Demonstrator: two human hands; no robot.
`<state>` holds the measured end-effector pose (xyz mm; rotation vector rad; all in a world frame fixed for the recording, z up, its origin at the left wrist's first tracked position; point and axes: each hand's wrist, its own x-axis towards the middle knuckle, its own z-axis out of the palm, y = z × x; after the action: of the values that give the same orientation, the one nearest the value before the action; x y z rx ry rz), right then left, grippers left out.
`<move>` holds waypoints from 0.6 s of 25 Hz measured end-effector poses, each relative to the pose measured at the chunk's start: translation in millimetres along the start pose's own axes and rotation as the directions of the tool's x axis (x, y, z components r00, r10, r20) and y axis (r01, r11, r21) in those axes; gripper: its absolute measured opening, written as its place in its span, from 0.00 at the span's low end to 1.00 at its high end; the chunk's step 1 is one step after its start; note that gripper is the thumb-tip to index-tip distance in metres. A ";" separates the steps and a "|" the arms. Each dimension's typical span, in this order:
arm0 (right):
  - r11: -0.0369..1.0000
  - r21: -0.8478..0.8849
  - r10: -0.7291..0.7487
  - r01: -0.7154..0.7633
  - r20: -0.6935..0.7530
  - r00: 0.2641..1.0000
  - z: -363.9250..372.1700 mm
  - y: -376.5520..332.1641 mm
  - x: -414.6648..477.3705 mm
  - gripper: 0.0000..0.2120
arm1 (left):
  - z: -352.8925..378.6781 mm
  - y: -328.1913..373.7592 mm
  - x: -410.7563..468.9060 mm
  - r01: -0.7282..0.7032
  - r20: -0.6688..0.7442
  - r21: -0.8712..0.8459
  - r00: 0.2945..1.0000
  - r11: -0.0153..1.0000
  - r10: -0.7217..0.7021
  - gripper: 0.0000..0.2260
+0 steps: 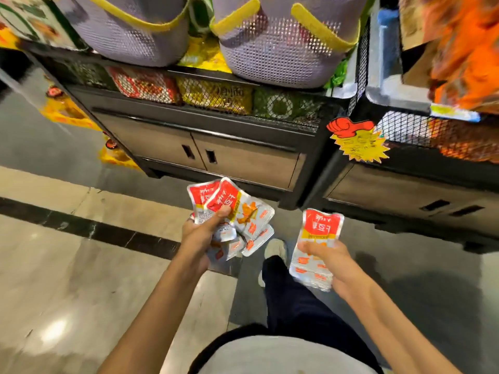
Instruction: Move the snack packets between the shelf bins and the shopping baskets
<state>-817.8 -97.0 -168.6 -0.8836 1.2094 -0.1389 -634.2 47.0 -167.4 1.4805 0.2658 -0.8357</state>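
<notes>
My left hand (198,233) grips a fan of several red-and-silver snack packets (243,211), thumb pressed on top of them. A single packet of the same kind (320,230) is held upright in my right hand (328,259), fingers curled round its lower half. Both hands are low in front of the black shelf unit. Two lilac shopping baskets with yellow handles, one at left (135,36) and one at right (280,58), stand on top of the mesh shelf bins (216,94), which hold red, yellow and green packets.
A second shelf bin (445,136) at right holds orange packets, with a yellow starburst price tag (360,145) on its corner. Cabinet doors (216,155) sit below the bins. Polished floor (67,265) stretches to the left. My leg and shoe (275,249) are below the hands.
</notes>
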 end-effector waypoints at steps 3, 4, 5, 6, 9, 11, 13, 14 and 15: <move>0.998 0.025 -0.055 0.056 -0.030 0.998 3.7 -61.9 46.9 0.10 | 47.5 42.6 50.6 -0.045 0.015 -0.039 0.999 0.998 0.046 0.10; 0.996 0.037 -0.085 0.086 -0.026 0.996 6.6 -89.0 58.4 0.11 | 65.4 62.5 63.7 -0.070 0.015 -0.045 0.997 0.997 0.071 0.09; 0.991 0.059 -0.122 0.122 -0.006 0.992 10.0 -119.5 67.7 0.10 | 82.6 84.6 75.4 -0.101 0.027 -0.058 0.994 0.993 0.103 0.09; 0.981 0.075 -0.181 0.179 0.021 0.983 15.7 -153.3 74.2 0.10 | 100.3 110.0 86.5 -0.151 0.043 -0.079 0.987 0.985 0.154 0.08; 0.924 0.082 -0.382 0.374 0.119 0.917 34.1 -238.5 75.8 0.14 | 140.1 182.3 103.2 -0.302 0.094 -0.119 0.945 0.946 0.313 0.07; 0.872 0.126 -0.489 0.472 0.208 0.847 45.7 -287.1 65.7 0.14 | 158.1 228.6 107.6 -0.383 0.192 -0.141 0.894 0.913 0.405 0.14; 0.810 0.152 -0.585 0.566 0.257 0.769 54.4 -330.4 57.5 0.13 | 171.8 272.1 115.7 -0.427 0.291 -0.179 0.838 0.886 0.462 0.21; 0.775 0.160 -0.631 0.612 0.271 0.727 59.6 -351.1 55.6 0.10 | 180.2 293.5 118.7 -0.434 0.344 -0.177 0.814 0.883 0.469 0.28; 0.741 0.164 -0.668 0.651 0.281 0.689 64.8 -372.4 56.5 0.09 | 186.9 314.1 124.5 -0.441 0.392 -0.172 0.790 0.881 0.472 0.34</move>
<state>-610.7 -343.1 37.8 -1.2191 0.5251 -0.5876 -409.2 -207.2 16.7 1.1820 -0.3815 -0.7154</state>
